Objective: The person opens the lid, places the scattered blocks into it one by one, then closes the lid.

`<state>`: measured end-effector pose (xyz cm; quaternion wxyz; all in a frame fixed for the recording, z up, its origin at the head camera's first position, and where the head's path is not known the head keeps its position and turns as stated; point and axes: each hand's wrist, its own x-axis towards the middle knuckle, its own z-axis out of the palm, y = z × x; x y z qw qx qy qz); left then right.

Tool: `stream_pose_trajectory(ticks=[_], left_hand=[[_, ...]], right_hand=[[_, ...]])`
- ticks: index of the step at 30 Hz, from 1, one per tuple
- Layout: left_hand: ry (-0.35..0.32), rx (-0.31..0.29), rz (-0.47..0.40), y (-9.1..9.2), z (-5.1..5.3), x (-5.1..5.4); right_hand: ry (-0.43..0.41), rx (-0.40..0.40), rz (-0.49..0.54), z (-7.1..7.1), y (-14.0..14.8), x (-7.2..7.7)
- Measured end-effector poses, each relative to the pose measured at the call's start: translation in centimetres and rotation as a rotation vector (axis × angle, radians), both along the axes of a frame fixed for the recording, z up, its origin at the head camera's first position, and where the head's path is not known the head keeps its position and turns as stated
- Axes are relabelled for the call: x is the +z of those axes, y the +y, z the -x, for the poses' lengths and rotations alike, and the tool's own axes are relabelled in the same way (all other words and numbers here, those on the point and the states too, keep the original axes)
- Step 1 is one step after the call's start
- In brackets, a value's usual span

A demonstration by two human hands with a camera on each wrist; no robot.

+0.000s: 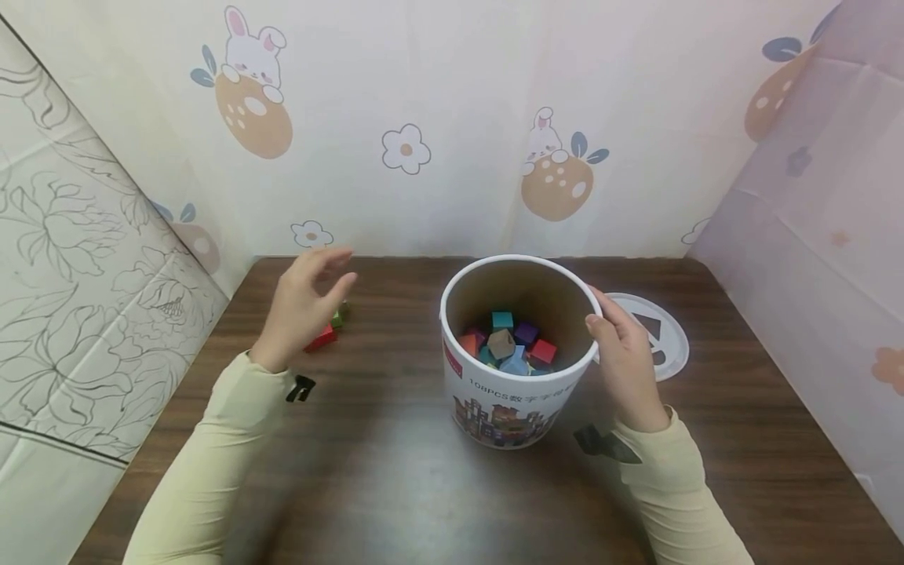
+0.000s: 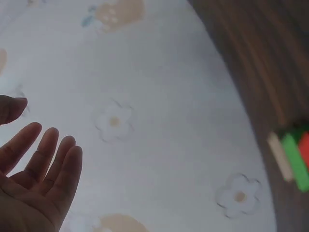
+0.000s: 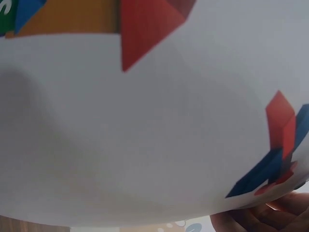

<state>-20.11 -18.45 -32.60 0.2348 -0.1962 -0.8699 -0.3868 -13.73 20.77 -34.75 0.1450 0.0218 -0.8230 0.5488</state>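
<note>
A white bucket (image 1: 504,400) with printed pictures stands on the table, its top uncovered and coloured blocks (image 1: 514,355) lying inside. My right hand (image 1: 625,357) grips its rim on the right side, thumb over the edge; in the right wrist view some fingers (image 3: 270,217) show below the bucket's printed wall (image 3: 145,130). My left hand (image 1: 300,302) is raised at the left, fingers apart and holding nothing. Just beside and under it are a red block (image 1: 322,337) and a green block (image 1: 337,318). The left wrist view shows the left hand (image 2: 41,179) empty, with a green block (image 2: 295,162) at the right edge.
A white lid (image 1: 674,345) lies on the brown table (image 1: 395,502) to the right of the bucket, partly behind my right hand. A curtain (image 1: 452,94) with rabbits and flowers hangs behind the table, and patterned panels rise at both sides.
</note>
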Motion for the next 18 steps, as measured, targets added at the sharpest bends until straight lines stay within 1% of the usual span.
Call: stream_pose_trajectory(ticks=[3, 6, 8, 12, 15, 18], left_hand=[[-0.105, 0.063, 0.022, -2.4, 0.0, -1.5], [-0.21, 0.114, 0.049, -4.4, 0.1, -3.3], [-0.278, 0.135, 0.078, -5.5, 0.2, -4.5], [-0.395, 0.152, 0.154, -7.3, 0.6, -6.8], [-0.453, 0.16, 0.208, -8.1, 0.9, -8.2], [-0.481, 0.174, 0.245, -8.6, 1.1, -9.3]], right_hand=[[-0.003, -0.003, -0.002, 0.0, 0.0, 0.0], [-0.005, -0.002, -0.008, 0.0, 0.1, 0.0], [-0.007, -0.002, -0.01, 0.0, 0.2, 0.0], [-0.004, 0.0, -0.013, 0.0, 0.2, 0.0], [0.005, 0.007, -0.009, 0.0, 0.2, -0.1], [0.013, 0.016, -0.003, 0.0, 0.2, 0.0]])
